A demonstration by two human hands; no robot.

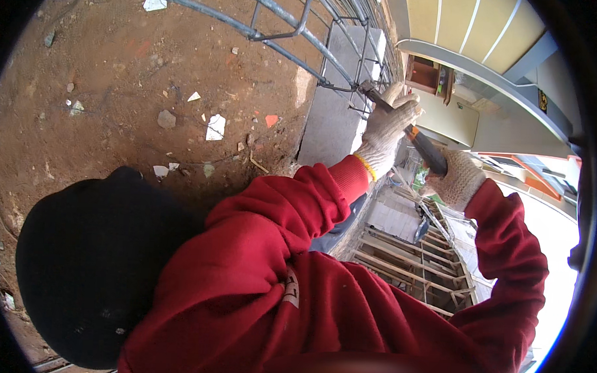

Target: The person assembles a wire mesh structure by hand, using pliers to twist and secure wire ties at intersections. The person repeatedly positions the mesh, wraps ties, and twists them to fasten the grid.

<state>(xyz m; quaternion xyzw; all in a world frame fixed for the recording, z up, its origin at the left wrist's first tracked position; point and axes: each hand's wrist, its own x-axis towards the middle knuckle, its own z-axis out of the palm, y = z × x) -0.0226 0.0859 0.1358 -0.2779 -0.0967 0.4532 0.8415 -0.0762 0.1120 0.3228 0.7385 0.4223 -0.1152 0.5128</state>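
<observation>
A hammer [426, 150] with a dark handle and an orange band is in both my hands. My left hand [383, 131], in a knitted white glove with a yellow cuff, is closed around it close to its metal head. Farther down the handle, my right hand [456, 181] is wrapped around the grip, also gloved. The metal head sits against a rebar cage [253, 35] made of long bars and square stirrups; whether it hooks a bar I cannot tell. Red sleeves cover both arms.
A grey concrete block [340, 112] lies beside the cage. Brown soil [138, 82] at the left carries scattered tile shards [216, 127] and stones. A large dark rounded cloth shape [98, 265] fills the lower left. Wooden framing [407, 272] and buildings show at the right.
</observation>
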